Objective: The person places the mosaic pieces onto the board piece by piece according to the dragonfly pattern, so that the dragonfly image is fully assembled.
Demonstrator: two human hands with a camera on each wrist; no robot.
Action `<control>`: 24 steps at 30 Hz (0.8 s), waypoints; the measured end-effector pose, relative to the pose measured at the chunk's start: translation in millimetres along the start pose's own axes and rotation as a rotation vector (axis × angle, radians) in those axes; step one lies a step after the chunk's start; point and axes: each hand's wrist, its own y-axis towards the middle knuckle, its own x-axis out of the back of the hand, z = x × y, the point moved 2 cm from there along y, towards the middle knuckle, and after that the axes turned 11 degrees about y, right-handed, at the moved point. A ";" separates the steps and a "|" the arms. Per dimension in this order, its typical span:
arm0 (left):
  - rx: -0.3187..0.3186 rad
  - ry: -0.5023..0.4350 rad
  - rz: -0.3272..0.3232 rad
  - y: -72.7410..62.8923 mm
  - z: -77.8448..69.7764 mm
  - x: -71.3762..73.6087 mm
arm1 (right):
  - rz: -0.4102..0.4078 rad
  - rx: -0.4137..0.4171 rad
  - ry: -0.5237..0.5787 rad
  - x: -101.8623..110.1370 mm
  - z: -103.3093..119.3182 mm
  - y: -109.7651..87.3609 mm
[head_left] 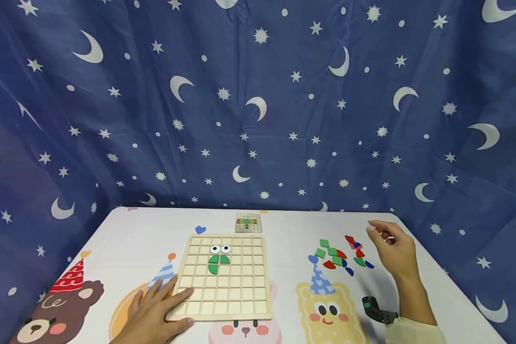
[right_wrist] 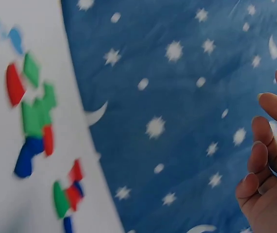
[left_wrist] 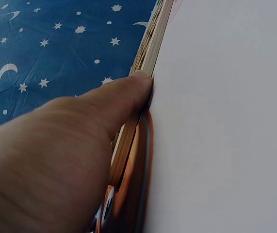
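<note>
My left hand (head_left: 151,313) rests at the near left corner of a wooden grid board (head_left: 241,310), fingers spread along its left side. In the left wrist view the thumb (left_wrist: 114,99) presses the board's edge. On the board sit two round eye pieces (head_left: 215,249) and several green curved pieces (head_left: 213,268) just below them. My right hand (head_left: 393,248) hovers above the table's right side, fingers loosely bent, holding nothing that I can see. To its left lie scattered red, green and blue pieces (head_left: 337,260); the right wrist view shows them blurred.
Behind the board lies a small pattern card (head_left: 248,223) with a grid picture. The white tablecloth (head_left: 292,267) carries printed cartoon figures. A blue curtain with moons and stars (head_left: 258,119) hangs at the table's back edge. A black band (head_left: 378,311) is on the right wrist.
</note>
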 end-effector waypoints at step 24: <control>-0.005 0.005 -0.007 0.1 -1.7 1.5 | 0.208 -0.400 -0.287 -6.1 -109.2 -22.5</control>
